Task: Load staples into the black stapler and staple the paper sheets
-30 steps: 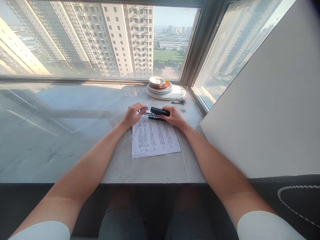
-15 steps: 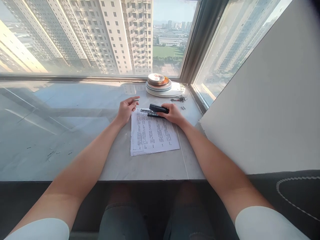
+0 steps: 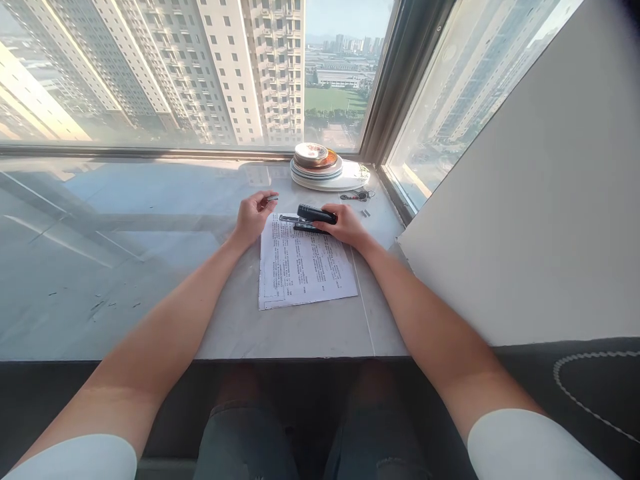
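My left hand (image 3: pixel 251 217) pinches a small grey staple strip (image 3: pixel 272 197) between thumb and fingertips, just above the far left corner of a printed sheet (image 3: pixel 306 275). Across the far part of that sheet lies a black stapler (image 3: pixel 316 214), gripped at its right end by my right hand (image 3: pixel 346 225). Its top arm is raised off the base, and a metal piece sticks out to the left, toward my left hand. Between the strip and the stapler there is a small gap. My right palm and fingers hide the stapler's rear end.
Beyond the stapler, stacked plates (image 3: pixel 320 175) stand by the window. A bunch of keys (image 3: pixel 358 195) and small grey pieces (image 3: pixel 365 213) lie right of my right hand. Loose thin dark bits (image 3: pixel 97 307) are scattered at left. The ledge's front edge (image 3: pixel 300 359) is near my knees.
The fingers of my left hand have curled in closer around the strip, which has turned slightly and shows more of its side. My right hand and the stapler stay in place on the sheet.
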Tool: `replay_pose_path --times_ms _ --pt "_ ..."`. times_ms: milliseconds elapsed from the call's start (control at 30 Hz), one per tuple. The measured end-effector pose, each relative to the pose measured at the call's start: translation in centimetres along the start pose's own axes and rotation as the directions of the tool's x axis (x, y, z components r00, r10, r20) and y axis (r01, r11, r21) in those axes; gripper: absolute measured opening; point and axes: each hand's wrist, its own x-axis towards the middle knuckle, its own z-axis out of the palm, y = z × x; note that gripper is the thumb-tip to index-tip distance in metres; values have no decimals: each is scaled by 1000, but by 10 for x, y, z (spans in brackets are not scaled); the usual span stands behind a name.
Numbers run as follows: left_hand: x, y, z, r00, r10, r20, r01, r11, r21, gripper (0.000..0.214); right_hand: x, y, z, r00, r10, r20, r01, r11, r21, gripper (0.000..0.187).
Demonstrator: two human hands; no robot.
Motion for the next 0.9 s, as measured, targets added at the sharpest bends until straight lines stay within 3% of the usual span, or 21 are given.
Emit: replay_pose_path --times_ms 133,300,900 --pt "-2 3 2 986 78 146 -107 974 201 30 0 0 1 1000 -1 6 1 1000 -7 38" --pt "-4 6 5 953 63 296 -162 932 324 32 0 0 0 1000 -2 12 2 1000 -14 37" --pt "-5 13 1 931 6 366 -100 966 239 32 0 1 -1 999 -24 22 24 1000 -5 36"
